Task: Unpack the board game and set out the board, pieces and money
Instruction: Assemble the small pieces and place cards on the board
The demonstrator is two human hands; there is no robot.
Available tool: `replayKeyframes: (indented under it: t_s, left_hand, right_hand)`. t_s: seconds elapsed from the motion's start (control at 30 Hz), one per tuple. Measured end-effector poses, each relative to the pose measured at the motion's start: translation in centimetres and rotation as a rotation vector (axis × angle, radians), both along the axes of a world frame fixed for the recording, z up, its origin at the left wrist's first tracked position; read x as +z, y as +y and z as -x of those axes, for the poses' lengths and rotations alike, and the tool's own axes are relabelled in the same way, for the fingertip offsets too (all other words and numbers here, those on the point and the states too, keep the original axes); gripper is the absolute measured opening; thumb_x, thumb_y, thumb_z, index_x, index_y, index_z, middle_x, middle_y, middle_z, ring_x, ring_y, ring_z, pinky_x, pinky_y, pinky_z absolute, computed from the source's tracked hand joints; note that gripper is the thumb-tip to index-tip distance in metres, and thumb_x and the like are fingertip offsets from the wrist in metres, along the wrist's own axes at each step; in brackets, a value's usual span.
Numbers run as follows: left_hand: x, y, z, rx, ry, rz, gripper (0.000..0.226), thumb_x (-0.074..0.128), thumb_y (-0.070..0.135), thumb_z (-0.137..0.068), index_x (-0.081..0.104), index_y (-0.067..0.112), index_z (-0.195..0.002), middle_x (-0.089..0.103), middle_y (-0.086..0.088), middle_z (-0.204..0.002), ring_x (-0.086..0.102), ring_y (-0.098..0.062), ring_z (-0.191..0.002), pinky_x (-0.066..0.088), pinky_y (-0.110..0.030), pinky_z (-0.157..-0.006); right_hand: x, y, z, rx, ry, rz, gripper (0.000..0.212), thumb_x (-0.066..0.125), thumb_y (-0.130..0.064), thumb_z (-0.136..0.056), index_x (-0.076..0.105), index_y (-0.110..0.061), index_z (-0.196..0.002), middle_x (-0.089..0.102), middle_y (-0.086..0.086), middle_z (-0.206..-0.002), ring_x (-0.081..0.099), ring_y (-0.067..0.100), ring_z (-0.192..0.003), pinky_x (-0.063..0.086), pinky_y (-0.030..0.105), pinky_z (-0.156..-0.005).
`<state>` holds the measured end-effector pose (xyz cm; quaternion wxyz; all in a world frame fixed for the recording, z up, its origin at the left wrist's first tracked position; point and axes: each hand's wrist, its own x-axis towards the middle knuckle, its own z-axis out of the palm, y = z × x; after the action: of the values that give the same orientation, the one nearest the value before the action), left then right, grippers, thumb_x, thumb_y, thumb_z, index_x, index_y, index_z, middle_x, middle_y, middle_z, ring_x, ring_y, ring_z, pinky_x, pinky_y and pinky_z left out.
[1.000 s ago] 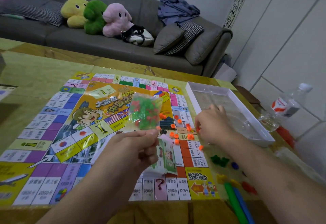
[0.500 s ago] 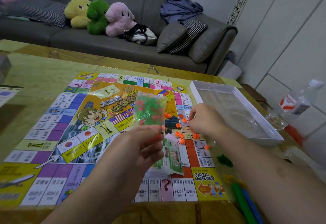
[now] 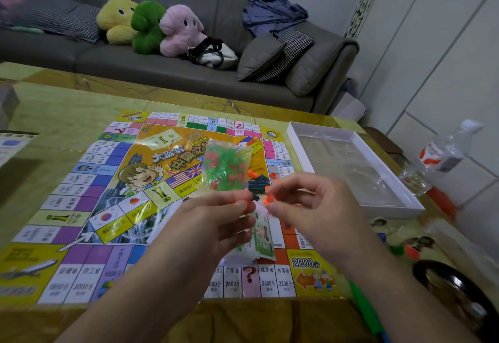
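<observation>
Nearest the camera, two bare forearms are seen reaching forward over the near edge of the game board (image 3: 81, 207), which is spread flat on a glossy yellow-green table (image 3: 59, 115). Above the board's near right quarter, the left hand (image 3: 213, 223) is held with thumb and fingertips pinched on the lower edge of a clear plastic bag of pieces (image 3: 225, 168); the bag is raised upright above the board and is filled with small green and red pieces. Just right of it, the right hand (image 3: 310, 207) is held with fingers curled, and an orange piece (image 3: 268, 198) appears to be pinched at its fingertips, close beside the bag's lower corner. Beneath the two hands, a bundle of paper money (image 3: 263, 237) is lying on the board. A few loose orange pieces (image 3: 252, 173) are scattered on the board just beyond the hands.

Off the board's near right corner, a green marker-like stick (image 3: 364, 313) and some small coloured pieces, blurred, are seen on the table. Right of the board, a white box tray (image 3: 405, 196) with a clear insert is set on the table, and beyond its right side a plastic bottle (image 3: 442, 153) is seen tilted. Past the board's far edge, a grey sofa (image 3: 162, 64) is placed, with yellow, green and pink plush toys (image 3: 147, 25) lined up on it.
</observation>
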<state>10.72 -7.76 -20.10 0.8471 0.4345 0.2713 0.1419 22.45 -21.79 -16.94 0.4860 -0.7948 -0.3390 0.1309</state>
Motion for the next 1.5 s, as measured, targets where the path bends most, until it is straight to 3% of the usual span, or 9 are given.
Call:
replayKeyframes:
  t_s: [0.13,0.27,0.53,0.63,0.9,1.1,1.2,1.4,1.5]
  left_hand:
    - [-0.2,-0.8,0.6,-0.005,0.031,-0.228,0.015,0.07,0.003,-0.091,0.081,0.01,-0.099,0.079,-0.015,-0.098,0.077,-0.028,-0.09,0.062,-0.032,-0.073]
    - [-0.2,-1.3,0.9,-0.003,0.052,-0.349,0.012,0.078,0.007,-0.085,0.083,0.014,-0.095,0.079,-0.01,-0.1,0.078,-0.028,-0.092,0.063,-0.04,-0.086]
    - [-0.5,-1.9,0.3,0.001,0.12,-0.532,0.016,0.081,0.009,-0.084,0.08,0.016,-0.099,0.081,0.001,-0.09,0.079,-0.02,-0.082,0.064,-0.042,-0.084]
    - [-0.6,-1.7,0.2,0.001,0.101,-0.495,0.016,0.078,0.006,-0.087,0.078,0.011,-0.101,0.081,-0.004,-0.091,0.079,-0.023,-0.082,0.064,-0.042,-0.085]
    - [-0.4,-1.3,0.3,-0.047,-0.014,-0.177,0.011,0.074,0.003,-0.087,0.077,-0.001,-0.096,0.078,-0.021,-0.092,0.077,-0.03,-0.084,0.063,-0.03,-0.076]
    - [-0.6,-1.3,0.4,-0.04,0.086,-0.445,0.008,0.079,0.014,-0.088,0.079,0.014,-0.096,0.08,-0.005,-0.091,0.078,-0.022,-0.085,0.063,-0.038,-0.081]
    - [-1.1,-1.7,0.1,-0.021,0.169,-0.543,0.004,0.078,0.023,-0.089,0.077,0.023,-0.093,0.077,-0.001,-0.089,0.076,-0.017,-0.078,0.063,-0.05,-0.083]
    - [-1.3,-1.7,0.0,-0.029,0.17,-0.573,0.006,0.079,0.027,-0.088,0.077,0.024,-0.092,0.077,-0.004,-0.089,0.075,-0.02,-0.076,0.064,-0.047,-0.08]
    - [-1.5,-1.6,-0.1,-0.006,0.117,-0.468,0.006,0.079,0.023,-0.086,0.08,0.018,-0.089,0.077,-0.009,-0.085,0.073,-0.02,-0.073,0.062,-0.038,-0.075]
  right_hand:
    - [-1.6,-0.8,2.0,0.001,-0.159,0.041,0.02,0.086,-0.015,-0.086,0.077,-0.033,-0.089,0.075,-0.014,-0.084,0.074,0.008,-0.082,0.064,0.031,-0.071]
    - [-2.0,-1.1,2.5,-0.008,-0.336,0.052,0.017,0.085,-0.019,-0.087,0.075,-0.033,-0.089,0.071,-0.017,-0.079,0.07,0.005,-0.078,0.059,0.024,-0.063]
    - [-3.1,-1.0,2.5,-0.018,-0.569,0.109,0.016,0.081,-0.016,-0.088,0.077,-0.028,-0.097,0.062,-0.018,-0.087,0.058,0.001,-0.079,0.049,0.016,-0.065]
    - [-3.5,-0.9,2.3,-0.031,-0.53,0.025,0.018,0.082,-0.013,-0.088,0.08,-0.026,-0.1,0.065,-0.015,-0.09,0.063,0.005,-0.081,0.053,0.019,-0.066]
    - [-2.9,-1.3,2.1,-0.006,-0.061,-0.174,0.022,0.083,-0.01,-0.087,0.083,-0.029,-0.098,0.078,-0.012,-0.094,0.076,0.01,-0.092,0.065,0.031,-0.081]
    - [-2.9,-1.6,1.9,-0.021,-0.522,0.046,0.02,0.087,-0.018,-0.086,0.082,-0.028,-0.103,0.07,-0.017,-0.099,0.067,0.003,-0.092,0.058,0.02,-0.075]
    - [-3.1,-1.4,2.6,0.045,-0.633,0.092,0.021,0.083,-0.014,-0.088,0.08,-0.024,-0.105,0.068,-0.013,-0.1,0.062,0.003,-0.089,0.054,0.02,-0.074]
    - [-3.4,-1.2,2.5,0.012,-0.568,0.054,0.024,0.082,-0.008,-0.085,0.079,-0.025,-0.101,0.067,-0.014,-0.093,0.063,0.004,-0.084,0.055,0.023,-0.071]
    - [-3.3,-1.4,2.6,0.021,-0.335,-0.042,0.026,0.081,-0.006,-0.088,0.08,-0.028,-0.102,0.073,-0.013,-0.092,0.071,0.009,-0.087,0.06,0.026,-0.072]
